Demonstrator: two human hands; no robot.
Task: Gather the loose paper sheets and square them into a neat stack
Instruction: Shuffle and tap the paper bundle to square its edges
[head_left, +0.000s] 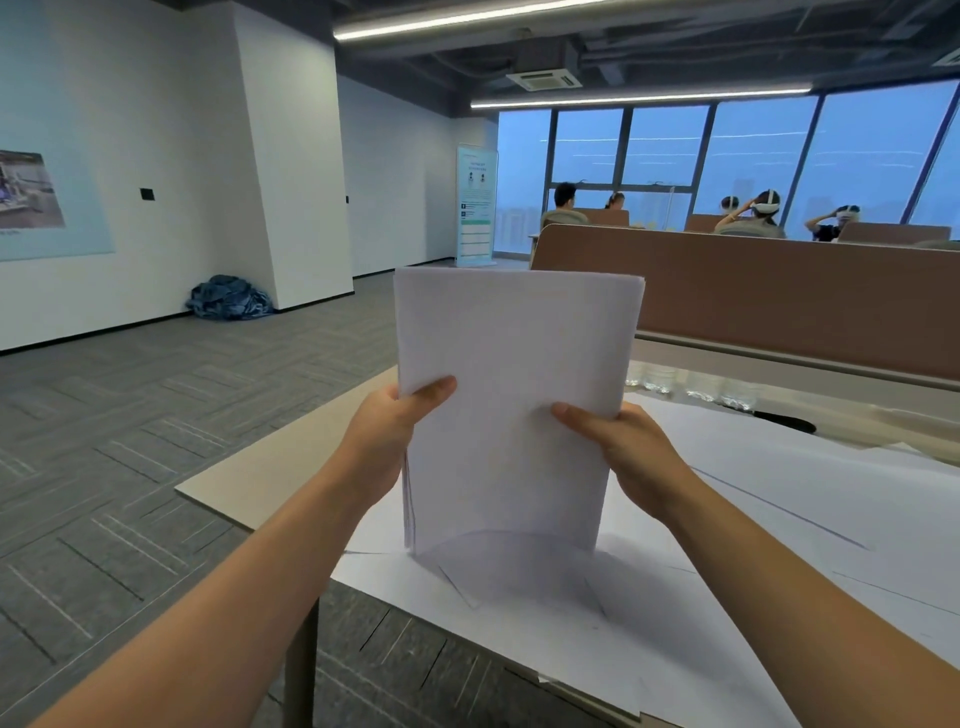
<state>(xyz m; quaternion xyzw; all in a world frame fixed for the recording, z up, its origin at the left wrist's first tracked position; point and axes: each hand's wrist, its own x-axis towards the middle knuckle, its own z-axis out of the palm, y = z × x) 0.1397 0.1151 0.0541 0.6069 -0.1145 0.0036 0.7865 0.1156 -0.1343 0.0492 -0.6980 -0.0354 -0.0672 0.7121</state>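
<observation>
Head view | paper stack (514, 395) stands upright and slightly bowed, lower edge on large white sheets (779, 493) spread over the tabletop (270, 467), by its near edge at the left end | left hand (387, 436) grips the stack's left edge, thumb in front | right hand (631, 457) grips its right edge likewise

White paper stack (511, 364), grey striped carpet (130, 415) — brown partition (779, 291), blue windows (753, 145).
</observation>
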